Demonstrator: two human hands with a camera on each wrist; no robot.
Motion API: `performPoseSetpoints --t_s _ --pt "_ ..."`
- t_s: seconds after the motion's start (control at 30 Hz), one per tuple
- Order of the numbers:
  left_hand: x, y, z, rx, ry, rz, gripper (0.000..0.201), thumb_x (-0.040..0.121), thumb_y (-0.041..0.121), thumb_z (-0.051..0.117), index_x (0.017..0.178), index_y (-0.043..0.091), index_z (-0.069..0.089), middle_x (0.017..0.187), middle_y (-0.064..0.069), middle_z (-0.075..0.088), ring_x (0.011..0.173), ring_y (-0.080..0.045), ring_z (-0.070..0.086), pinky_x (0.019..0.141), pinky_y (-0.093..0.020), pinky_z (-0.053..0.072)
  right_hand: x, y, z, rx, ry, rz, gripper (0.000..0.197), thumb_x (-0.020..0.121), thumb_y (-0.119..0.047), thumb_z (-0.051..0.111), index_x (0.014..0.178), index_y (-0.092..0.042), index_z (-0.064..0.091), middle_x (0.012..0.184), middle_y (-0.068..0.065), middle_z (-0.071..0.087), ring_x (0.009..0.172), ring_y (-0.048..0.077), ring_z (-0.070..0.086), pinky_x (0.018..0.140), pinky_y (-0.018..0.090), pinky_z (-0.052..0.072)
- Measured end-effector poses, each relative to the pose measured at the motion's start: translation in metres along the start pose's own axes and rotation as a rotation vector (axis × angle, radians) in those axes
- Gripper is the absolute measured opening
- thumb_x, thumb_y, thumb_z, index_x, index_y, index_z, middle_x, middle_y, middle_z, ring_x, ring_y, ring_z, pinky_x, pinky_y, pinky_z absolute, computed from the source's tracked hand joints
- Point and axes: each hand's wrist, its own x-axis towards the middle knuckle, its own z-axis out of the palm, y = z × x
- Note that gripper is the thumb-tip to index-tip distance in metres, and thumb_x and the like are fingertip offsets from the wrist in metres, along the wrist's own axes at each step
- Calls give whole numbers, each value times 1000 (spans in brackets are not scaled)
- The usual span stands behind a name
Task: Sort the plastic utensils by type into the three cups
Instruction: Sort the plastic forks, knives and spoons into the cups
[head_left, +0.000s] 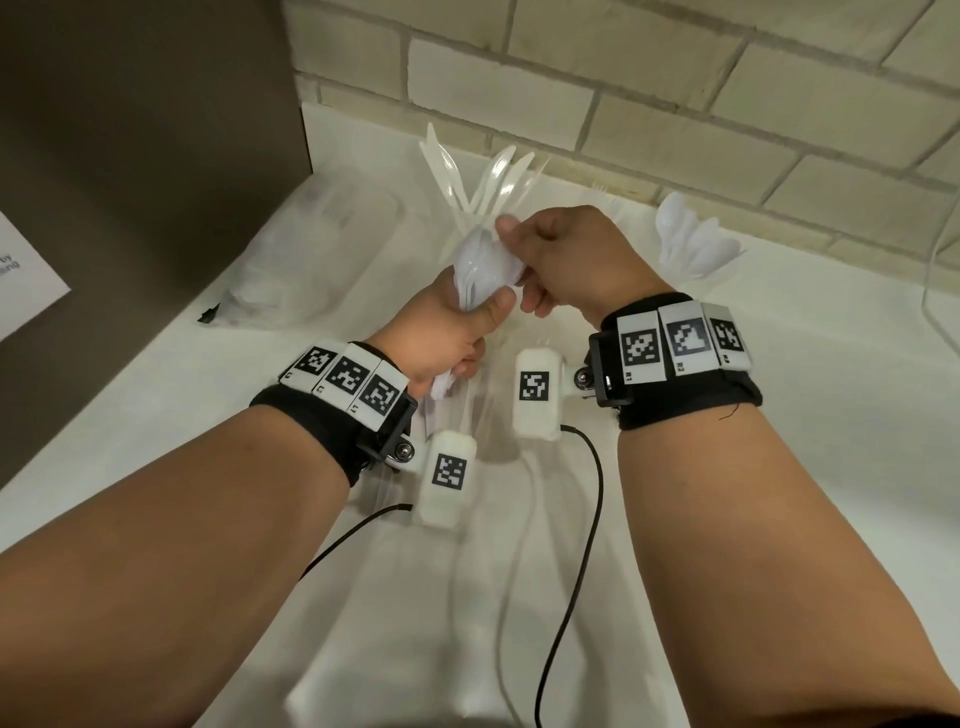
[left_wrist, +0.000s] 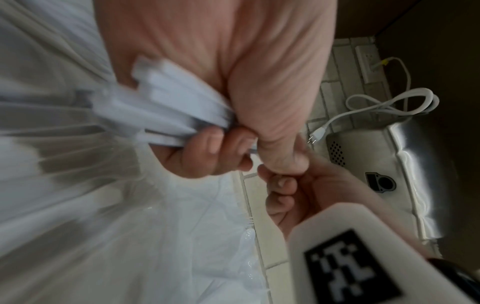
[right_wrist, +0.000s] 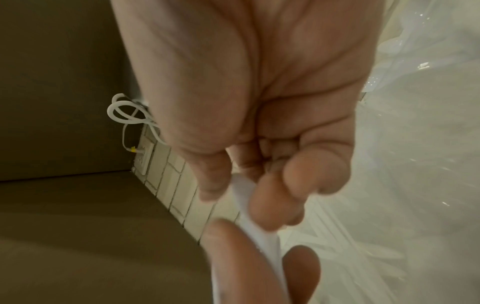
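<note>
My left hand (head_left: 467, 325) grips a bundle of white plastic spoons (head_left: 485, 270) by the handles, bowls up, above the white counter (head_left: 779, 415). The handles (left_wrist: 171, 107) stick out below its curled fingers. My right hand (head_left: 519, 262) pinches the top spoon bowl (right_wrist: 246, 203) between thumb and fingers. Behind the hands a clear cup holds translucent knives (head_left: 488, 176). At the back right more white spoons (head_left: 696, 241) stand in a cup. A faint fork (head_left: 602, 189) shows by the wall; its cup is hard to make out.
A dark cabinet side (head_left: 130, 156) stands on the left, a tiled wall (head_left: 675, 104) behind. A crumpled clear plastic bag (head_left: 322, 244) lies at left. Black camera cables (head_left: 571, 519) trail across the counter, where faint clear utensils lie. A white power cord (left_wrist: 389, 102) is coiled nearby.
</note>
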Motion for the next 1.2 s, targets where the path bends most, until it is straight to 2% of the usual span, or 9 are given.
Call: performPoseSetpoints --t_s 0.1,0.2,0.37,0.53,0.6,0.73,0.87,1.0,1.2 --pt "-2 1 -5 -80 -91 -64 6 94 25 58 94 20 55 53 11 39 44 -8 24 38 -19 23 -3 -3 -5 109 -77 18 39 96 -48 45 116 -19 62 97 -1 65 60 18 62 58 31 45" --pt "-3 3 -9 -101 -191 -138 17 91 24 62 102 13 57 55 8 36 43 -7 26 38 -19 29 -9 1 -9 129 -289 -96 40 92 -36 60 129 -42 47 106 -6 62 71 18 60 63 32 44" --pt "-5 4 -6 -92 -343 -199 6 88 27 62 86 24 67 57 0 31 47 -11 38 47 -25 42 -8 3 0 120 -243 -131 13 88 -20 67 101 -16 66 80 -1 64 58 14 52 53 27 42" --pt "-1 0 3 423 -122 -68 21 96 33 52 104 13 53 74 1 59 47 -2 58 49 -19 48 -1 6 5 -123 -116 -54 21 83 -33 73 85 -13 66 74 6 70 46 4 57 46 14 40" --pt "0 -2 4 470 -77 -41 25 98 32 48 110 10 51 83 1 64 46 2 59 47 -14 46 -2 4 7 -169 -86 -54 28 87 -41 65 86 -14 65 72 8 70 48 7 57 51 19 43" --pt "0 -6 -7 22 -29 -156 20 98 30 49 99 12 59 85 -1 67 55 -11 59 56 -29 49 -2 0 -2 -7 72 21 29 100 -31 42 106 -11 63 89 7 68 42 11 57 46 25 42" --pt "0 -5 -19 -295 -97 -224 23 97 30 48 97 11 60 77 0 65 60 -17 60 60 -32 49 -4 7 -12 26 122 32 15 89 -7 55 100 -9 64 82 5 65 40 8 54 44 24 43" --pt "0 -3 -21 -351 -143 -281 27 98 33 42 98 14 60 83 -1 70 63 -17 64 61 -29 52 -11 6 -5 43 4 -46 33 77 -21 78 107 -20 64 82 -1 63 55 11 58 48 21 48" --pt "0 -4 -18 -347 -160 -282 27 99 32 39 97 13 59 88 -1 74 70 -17 71 67 -30 57 -5 8 1 109 193 -72 15 79 -12 75 87 -11 63 68 -1 61 51 11 57 46 20 45"
